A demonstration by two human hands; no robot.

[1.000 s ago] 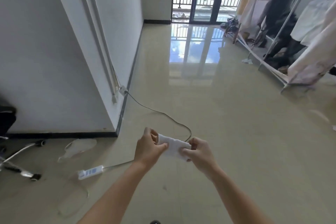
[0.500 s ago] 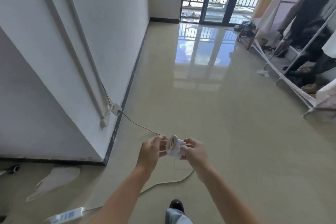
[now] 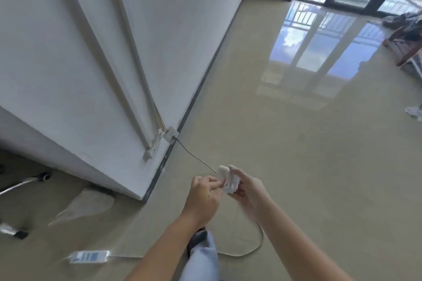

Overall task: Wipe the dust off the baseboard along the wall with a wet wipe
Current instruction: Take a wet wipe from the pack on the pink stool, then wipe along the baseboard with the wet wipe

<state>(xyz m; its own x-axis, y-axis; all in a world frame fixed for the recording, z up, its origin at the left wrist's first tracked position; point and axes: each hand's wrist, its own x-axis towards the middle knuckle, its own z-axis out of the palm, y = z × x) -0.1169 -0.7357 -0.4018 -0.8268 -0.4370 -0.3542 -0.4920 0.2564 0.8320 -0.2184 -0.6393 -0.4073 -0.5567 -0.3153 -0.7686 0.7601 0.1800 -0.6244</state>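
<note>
A folded white wet wipe (image 3: 228, 180) is pinched between both hands at lower centre. My left hand (image 3: 203, 198) grips its left side with thumb and fingers; my right hand (image 3: 249, 189) cups its right side. The dark baseboard (image 3: 201, 84) runs along the foot of the white wall from the near corner toward the balcony door, up and left of my hands. Neither hand touches the baseboard.
A wall socket (image 3: 170, 137) sits just above the baseboard, with a grey cable (image 3: 196, 158) running from it across the floor to a white power strip (image 3: 90, 256). Glossy beige tile floor (image 3: 296, 143) stretches right. Clutter and a rack leg (image 3: 404, 45) lie far right.
I have stepped closer to the wall corner and the view has tilted down. The wipe went from spread flat between my hands to folded small.
</note>
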